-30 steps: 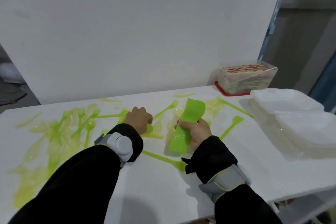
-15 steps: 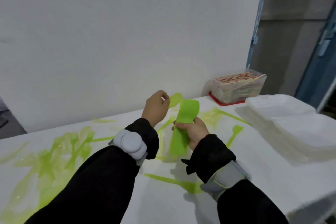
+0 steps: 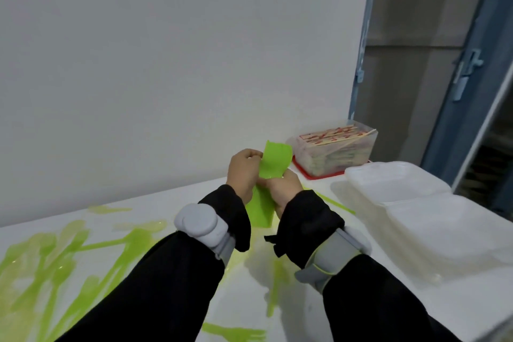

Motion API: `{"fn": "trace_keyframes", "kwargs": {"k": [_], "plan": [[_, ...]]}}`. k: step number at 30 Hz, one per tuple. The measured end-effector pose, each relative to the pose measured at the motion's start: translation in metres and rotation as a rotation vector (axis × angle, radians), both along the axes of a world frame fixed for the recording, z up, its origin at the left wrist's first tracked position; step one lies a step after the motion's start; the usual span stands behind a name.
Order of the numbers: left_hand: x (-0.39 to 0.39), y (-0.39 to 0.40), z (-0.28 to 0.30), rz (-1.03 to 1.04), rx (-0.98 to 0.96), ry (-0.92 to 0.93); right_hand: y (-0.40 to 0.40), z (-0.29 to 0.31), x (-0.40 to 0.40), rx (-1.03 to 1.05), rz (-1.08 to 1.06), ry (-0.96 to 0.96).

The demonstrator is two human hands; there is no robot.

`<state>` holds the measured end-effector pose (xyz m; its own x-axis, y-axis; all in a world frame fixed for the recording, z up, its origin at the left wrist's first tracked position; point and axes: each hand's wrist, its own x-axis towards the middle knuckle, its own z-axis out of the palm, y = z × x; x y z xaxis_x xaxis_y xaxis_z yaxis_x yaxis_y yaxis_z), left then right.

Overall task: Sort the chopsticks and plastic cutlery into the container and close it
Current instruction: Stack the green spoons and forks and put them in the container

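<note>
right hand [image 3: 286,189] grips upright stack of bright green plastic cutlery [image 3: 273,165], left hand [image 3: 244,172] pinching its top edge; white foam clamshell container [image 3: 416,208] lies right of hands, right hand nearer.

- White table [image 3: 388,311] against a white wall.
- Green plastic cutlery [image 3: 50,261] scattered loose, left and centre.
- White foam containers [image 3: 410,203] stacked at right.
- Clear tub of chopsticks [image 3: 337,147] on red lid, back corner.

Black long sleeves [image 3: 155,280], grey wrist devices [image 3: 201,226] (right strap [image 3: 322,264] lime-edged), bare hands.
</note>
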<state>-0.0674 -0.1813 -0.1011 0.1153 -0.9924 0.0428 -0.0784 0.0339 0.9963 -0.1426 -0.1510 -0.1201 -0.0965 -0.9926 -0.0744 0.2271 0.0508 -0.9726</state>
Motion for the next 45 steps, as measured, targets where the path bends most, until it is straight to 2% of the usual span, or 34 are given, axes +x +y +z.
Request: {"fn": "trace_keyframes", "kwargs": {"k": [4, 5, 8, 10, 13, 16, 18, 20, 22, 24, 27, 29, 31, 34, 35, 37, 38, 39, 41, 42, 43, 45], "plan": [[-0.049, -0.019, 0.023, -0.110, 0.077, -0.043, -0.033, 0.013, -0.046, -0.061, 0.011, 0.070], [-0.049, -0.020, 0.030, -0.142, 0.132, -0.009, -0.034, 0.017, -0.047, -0.054, -0.013, 0.037], [-0.074, -0.035, 0.052, -0.342, 0.350, 0.261, -0.054, 0.034, -0.084, 0.037, -0.030, -0.213], [-0.091, -0.046, 0.058, -0.495, 0.387, 0.318, -0.070, 0.046, -0.112, 0.058, 0.003, -0.292], [-0.116, -0.054, 0.058, -0.638, 0.374, 0.261, -0.090, 0.057, -0.144, -0.050, 0.150, -0.332], [-0.139, -0.068, 0.058, -0.572, 0.345, 0.158, -0.108, 0.059, -0.165, -0.159, 0.275, -0.289], [-0.151, -0.082, 0.060, -0.558, 0.367, 0.126, -0.117, 0.064, -0.178, -0.152, 0.302, -0.195], [-0.159, -0.093, 0.063, -0.559, 0.373, 0.104, -0.124, 0.071, -0.197, -0.136, 0.365, -0.021], [-0.162, -0.105, 0.065, -0.534, 0.340, -0.006, -0.133, 0.077, -0.221, -0.154, 0.464, 0.204], [-0.167, -0.120, 0.068, -0.508, 0.309, -0.125, -0.157, 0.073, -0.252, -0.216, 0.467, 0.595], [-0.169, -0.135, 0.069, -0.396, 0.295, -0.218, -0.185, 0.056, -0.286, -0.188, 0.242, 1.242], [-0.170, -0.146, 0.065, -0.341, 0.313, -0.220, -0.188, 0.045, -0.293, -0.137, 0.300, 1.566], [-0.172, -0.155, 0.059, -0.304, 0.301, -0.221, -0.188, 0.035, -0.288, -0.157, 0.424, 1.752], [-0.176, -0.167, 0.054, -0.234, 0.261, -0.279, -0.192, 0.024, -0.279, -0.196, 0.308, 1.812], [-0.177, -0.170, 0.053, -0.226, 0.249, -0.325, -0.196, 0.023, -0.281, -0.214, 0.219, 1.785], [-0.177, -0.174, 0.052, -0.248, 0.223, -0.487, -0.208, 0.028, -0.286, -0.249, 0.038, 1.497], [-0.178, -0.176, 0.051, -0.282, 0.218, -0.569, -0.214, 0.033, -0.290, -0.239, -0.029, 1.232], [-0.178, -0.177, 0.050, -0.332, 0.223, -0.620, -0.220, 0.037, -0.292, -0.197, -0.060, 0.872], [-0.181, -0.177, 0.048, -0.455, 0.273, -0.599, -0.230, 0.046, -0.294, -0.023, 0.094, 0.135], [-0.183, -0.176, 0.047, -0.509, 0.308, -0.561, -0.232, 0.046, -0.293, 0.061, 0.199, -0.090], [-0.185, -0.176, 0.046, -0.546, 0.339, -0.527, -0.235, 0.045, -0.292, 0.113, 0.289, -0.210], [-0.189, -0.174, 0.044, -0.567, 0.374, -0.485, -0.235, 0.042, -0.286, 0.135, 0.377, -0.300]]}}
